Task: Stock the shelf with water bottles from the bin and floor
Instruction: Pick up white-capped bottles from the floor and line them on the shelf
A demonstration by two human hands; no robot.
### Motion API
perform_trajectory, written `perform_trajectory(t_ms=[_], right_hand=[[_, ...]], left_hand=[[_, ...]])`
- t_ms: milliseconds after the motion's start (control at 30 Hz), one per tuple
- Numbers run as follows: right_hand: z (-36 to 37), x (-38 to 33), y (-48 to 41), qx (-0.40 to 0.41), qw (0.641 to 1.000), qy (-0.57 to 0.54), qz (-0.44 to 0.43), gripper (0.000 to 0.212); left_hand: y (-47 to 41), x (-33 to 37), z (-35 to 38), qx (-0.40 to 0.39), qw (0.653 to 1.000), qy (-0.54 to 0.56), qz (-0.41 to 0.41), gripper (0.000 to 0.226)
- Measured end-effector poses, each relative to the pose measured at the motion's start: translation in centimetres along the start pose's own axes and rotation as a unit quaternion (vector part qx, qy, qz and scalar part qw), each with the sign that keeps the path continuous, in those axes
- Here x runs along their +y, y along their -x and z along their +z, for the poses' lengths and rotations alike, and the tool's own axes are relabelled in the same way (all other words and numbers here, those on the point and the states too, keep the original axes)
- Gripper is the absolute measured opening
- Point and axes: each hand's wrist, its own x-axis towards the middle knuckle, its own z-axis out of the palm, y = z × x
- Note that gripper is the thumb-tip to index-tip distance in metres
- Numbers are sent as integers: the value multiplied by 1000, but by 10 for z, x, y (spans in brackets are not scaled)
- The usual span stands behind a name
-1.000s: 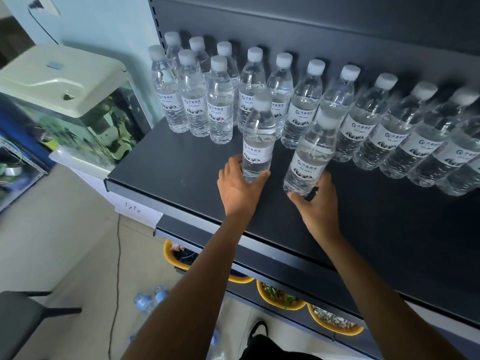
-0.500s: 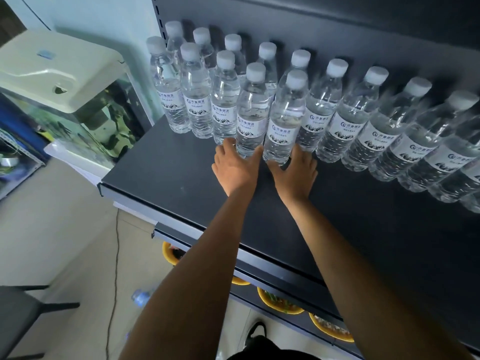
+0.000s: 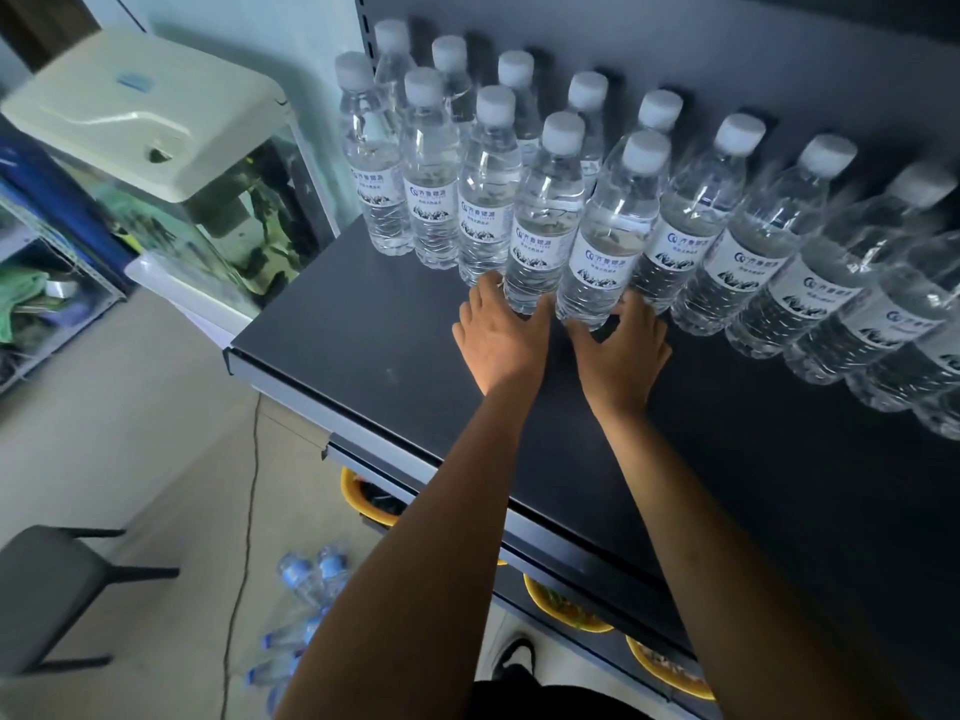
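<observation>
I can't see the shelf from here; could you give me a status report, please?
Left hand holds left bottle, right hand holds right bottle. Both upright on shelf. Floor bottles waiting; nothing in the way.

Water bottles (image 3: 543, 226): clear glossy plastic, matt white caps, paper-like labels. Shelf (image 3: 374, 356): matt dark, smooth. Floor (image 3: 130, 459): matt beige.

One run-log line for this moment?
left hand holds fourth front-row bottle | right hand holds fifth front-row bottle | both upright on shelf | spare bottles on floor
</observation>
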Motion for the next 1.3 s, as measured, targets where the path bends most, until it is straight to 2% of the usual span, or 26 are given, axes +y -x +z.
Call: perform_trajectory(t_ms=[233,433,633,833,1033,1167,1233,1300], right_hand=[[2,3,-1,-9,1000,4,2,59],[2,2,-1,-5,1000,5,0,55],[-5,-1,1,-12,1000,-12,-9,58],[-24,6,34,-19,993,-116,-17,68],[-60,16,99,-74,981,-153,-98,57],[-87,27,142,-89,966,-197,-141,46],[-104,36,168,-94,958,-224,-154,39],[-118,47,198,-89,949,-242,-182,32]], left_hand=[[3,0,-1,8,1000,-1,9,43],[3,2,-5,-1,1000,4,8,43],[7,-1,-14,-46,998,44,20,67],[33,-13,-28,-98,992,69,49,83],[100,-14,-59,-97,986,134,33,78],[191,-32,-93,-11,979,201,-8,65],[254,-56,-107,19,981,189,-46,58],[320,-86,-120,48,975,181,-123,55]])
